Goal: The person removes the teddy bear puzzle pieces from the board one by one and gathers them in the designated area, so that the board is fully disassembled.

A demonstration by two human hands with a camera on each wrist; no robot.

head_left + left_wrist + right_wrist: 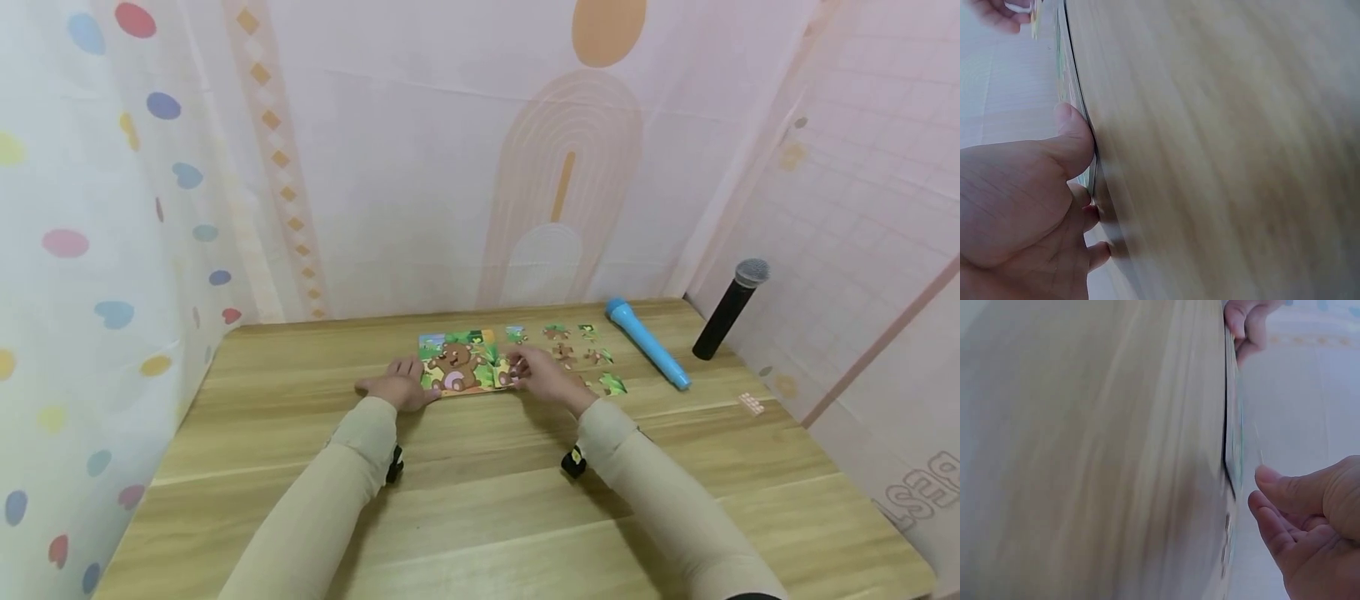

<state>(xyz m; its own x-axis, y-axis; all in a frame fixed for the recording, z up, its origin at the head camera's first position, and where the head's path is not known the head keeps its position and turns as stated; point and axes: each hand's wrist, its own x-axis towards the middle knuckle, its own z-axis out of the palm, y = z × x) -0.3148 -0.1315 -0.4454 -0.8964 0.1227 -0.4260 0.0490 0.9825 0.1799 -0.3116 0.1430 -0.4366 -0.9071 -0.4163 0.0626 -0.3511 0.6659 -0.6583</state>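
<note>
A jigsaw puzzle board [456,360] with a brown bear picture lies on the wooden table. My left hand [397,387] rests at its left side, thumb [1075,140] against the near edge and the other fingers spread alongside. Over the board's right end, my right hand [551,379] pinches a puzzle piece [506,372] between thumb and fingers. From the right wrist, only a thin edge of this piece shows above the thumb [1279,482]; it is raised off the board. Several loose puzzle pieces [564,356] lie in rows just right of the board, partly hidden by the right hand.
A blue toy microphone [648,343] lies to the right of the loose pieces. Farther right, a black microphone [731,308] stands near the table's edge, with a small pinkish card [751,404] nearer me. Patterned curtains [405,167] hang behind the table [465,500] and at its sides.
</note>
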